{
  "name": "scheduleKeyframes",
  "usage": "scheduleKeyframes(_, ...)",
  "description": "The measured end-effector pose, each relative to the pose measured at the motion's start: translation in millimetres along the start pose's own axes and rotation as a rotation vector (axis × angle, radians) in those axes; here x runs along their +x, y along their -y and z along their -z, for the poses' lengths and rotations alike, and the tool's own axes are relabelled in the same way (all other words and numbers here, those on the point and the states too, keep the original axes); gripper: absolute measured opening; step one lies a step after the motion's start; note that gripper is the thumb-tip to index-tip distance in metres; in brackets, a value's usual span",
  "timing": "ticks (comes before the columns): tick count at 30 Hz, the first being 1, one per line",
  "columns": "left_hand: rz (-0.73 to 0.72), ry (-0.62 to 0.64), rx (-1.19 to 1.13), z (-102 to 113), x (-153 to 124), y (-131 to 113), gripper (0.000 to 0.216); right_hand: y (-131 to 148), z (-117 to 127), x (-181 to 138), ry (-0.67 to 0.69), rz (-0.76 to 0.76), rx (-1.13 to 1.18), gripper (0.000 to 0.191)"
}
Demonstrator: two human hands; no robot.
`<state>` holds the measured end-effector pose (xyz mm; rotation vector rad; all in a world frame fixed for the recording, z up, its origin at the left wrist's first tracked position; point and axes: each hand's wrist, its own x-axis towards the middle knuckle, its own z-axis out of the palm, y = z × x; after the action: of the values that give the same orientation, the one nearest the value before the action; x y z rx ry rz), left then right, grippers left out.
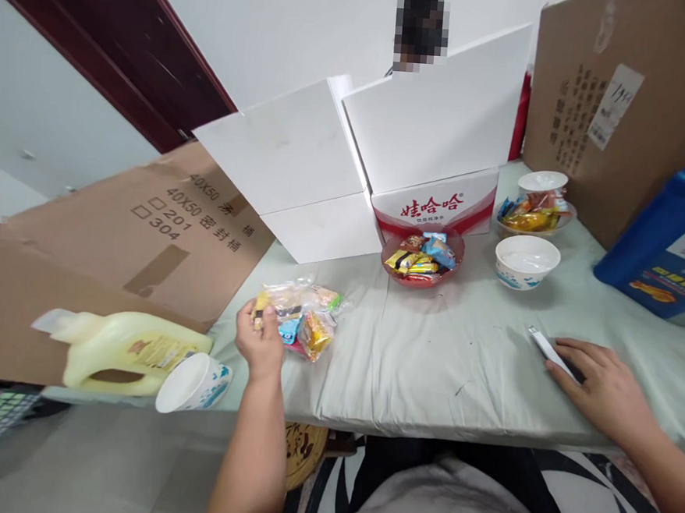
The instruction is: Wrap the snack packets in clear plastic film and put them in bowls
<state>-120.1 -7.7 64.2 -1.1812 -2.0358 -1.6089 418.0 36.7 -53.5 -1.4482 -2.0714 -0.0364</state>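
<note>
**Handling Snack Packets and Slim White Object at the Bench**

The left grip [259,340] is clamped, thumb opposed to fingers, on the left side of a cluster of snack packets [296,320]. The packets are at the left-centre of the bench [428,372]. Clear plastic shows about them; whether it is a bag or a dish cannot be told. The right grip [606,388] is closed on a slim white object [541,346], low over the bench at the right.

Holding, recommended:
1. Keep thumb pressure light; the wrappers are likely to crease and slip.
2. Support the cluster from below if raised, since its right side overhangs the hold.
3. Keep the slim object flat and its free end forward.

Clearances: The widest stretch of visible cloth lies between the two grips; prefer it for lateral travel. The cloth is wrinkled and may drag. To the left, a paper cup [190,383] is close to the front edge, beside a yellow bottle [136,351]; avoid elbow contact. Behind, a pink bowl [420,276] and the white panels [325,169] limit forward reach. On the right, observe a paper bowl [526,263] and a blue jug [666,240].
</note>
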Motion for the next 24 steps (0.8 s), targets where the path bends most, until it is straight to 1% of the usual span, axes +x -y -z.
scheduleKeyframes(1, 0.088, -0.018, -0.158, -5, -6, -10, 0.044, 1, 0, 0, -0.001, 0.002, -0.005, 0.035)
scheduleKeyframes(2, 0.190, 0.025, -0.329, -12, -15, -21, 0.046, 2, 1, 1, -0.004, 0.003, -0.011, 0.035)
scheduleKeyframes(4, 0.393, 0.252, -0.592, -30, -44, -44, 0.049, 4, 2, 1, -0.004, -0.001, -0.022, 0.037)
scheduleKeyframes(6, 0.527, 0.442, -0.694, -49, -83, -62, 0.047, 7, 3, 2, 0.002, -0.008, -0.025, 0.039)
scheduleKeyframes(8, 0.572, 0.603, -0.676, -65, -123, -73, 0.044, 8, 5, 2, 0.020, -0.012, -0.022, 0.041)
scheduleKeyframes(9, 0.540, 0.647, -0.622, -70, -141, -75, 0.043, 9, 6, 2, 0.028, -0.013, -0.021, 0.042)
scheduleKeyframes(10, 0.462, 0.681, -0.544, -74, -155, -75, 0.042, 9, 6, 2, 0.035, -0.015, -0.021, 0.042)
scheduleKeyframes(12, 0.201, 0.705, -0.362, -80, -174, -73, 0.042, 9, 8, 2, 0.038, -0.019, -0.027, 0.042)
scheduleKeyframes(14, -0.090, 0.675, -0.215, -82, -182, -68, 0.042, 12, 9, 2, 0.044, -0.013, -0.032, 0.040)
scheduleKeyframes(15, -0.202, 0.643, -0.171, -82, -182, -67, 0.041, 16, 10, 2, 0.055, -0.008, -0.029, 0.039)
scheduleKeyframes(16, -0.285, 0.606, -0.145, -82, -181, -66, 0.040, 22, 11, 2, 0.071, -0.008, -0.020, 0.037)
scheduleKeyframes(18, -0.387, 0.565, -0.124, -81, -178, -65, 0.036, 40, 11, 3, 0.120, -0.027, 0.024, 0.034)
scheduleKeyframes(20, -0.441, 0.590, -0.132, -81, -177, -66, 0.032, 66, 11, 5, 0.166, -0.048, 0.092, 0.033)
scheduleKeyframes(22, -0.453, 0.638, -0.156, -80, -176, -67, 0.031, 96, 8, 9, 0.216, -0.016, 0.167, 0.032)
scheduleKeyframes(24, -0.439, 0.666, -0.174, -79, -177, -67, 0.034, 124, 3, 16, 0.282, 0.065, 0.217, 0.032)
